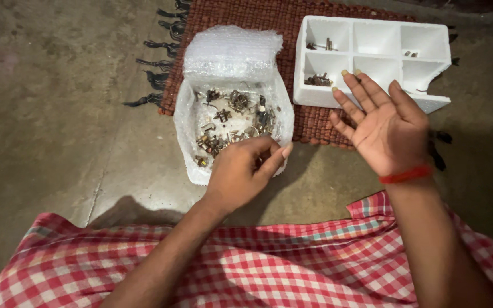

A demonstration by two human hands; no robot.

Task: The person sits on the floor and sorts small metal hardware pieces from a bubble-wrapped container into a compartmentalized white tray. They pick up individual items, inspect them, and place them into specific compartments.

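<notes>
Two containers flank the hands: bubble-wrap tray [192, 122], white foam divider box [372, 57].

Small metal parts [232, 122] held in bubble-wrap tray [192, 122], left of compartmented foam tray [372, 40]; both set on mat [292, 20], partly overhanging floor [52, 102].

White foam tray [432, 40] upper right, reddish-brown woven mat [241, 14] with black fringe beneath, red thread band [404, 174] on wrist, red-and-white checked cloth [292, 268] along bottom, grey floor [47, 85].

A home floor: bare concrete [47, 102] under a fringed woven mat [241, 14].
</notes>
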